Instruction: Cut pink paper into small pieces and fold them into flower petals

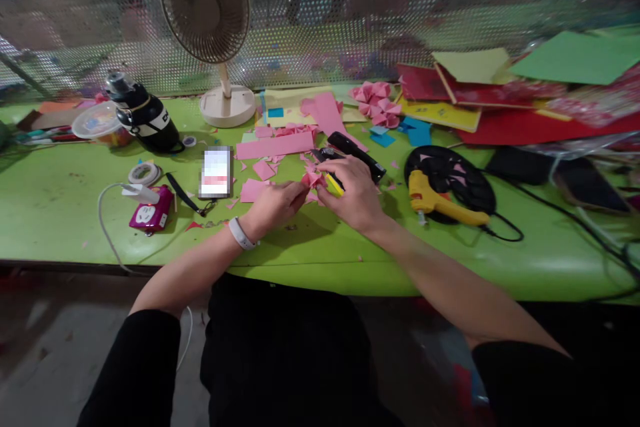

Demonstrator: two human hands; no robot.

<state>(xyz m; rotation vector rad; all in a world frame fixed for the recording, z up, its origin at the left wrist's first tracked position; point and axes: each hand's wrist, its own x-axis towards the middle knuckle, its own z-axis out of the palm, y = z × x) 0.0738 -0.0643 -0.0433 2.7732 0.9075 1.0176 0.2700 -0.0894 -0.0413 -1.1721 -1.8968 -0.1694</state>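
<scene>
My left hand [276,205] pinches a small folded pink paper piece [312,179] just above the green table [60,200]. My right hand [353,192] is closed around a yellow-handled tool [334,185], its tip against the same paper piece. Both hands meet at the table's middle. Pink paper strips [274,145] and scraps lie just beyond them, and a black stapler [357,153] sits behind my right hand. A white band is on my left wrist.
A yellow glue gun [440,203] rests on a black round mat [450,177] to the right. A phone [216,172], tape roll [144,173], pink power adapter [150,212], black bottle [145,117], fan [213,27], finished pink paper flowers [377,103] and stacked coloured sheets [500,90] surround them.
</scene>
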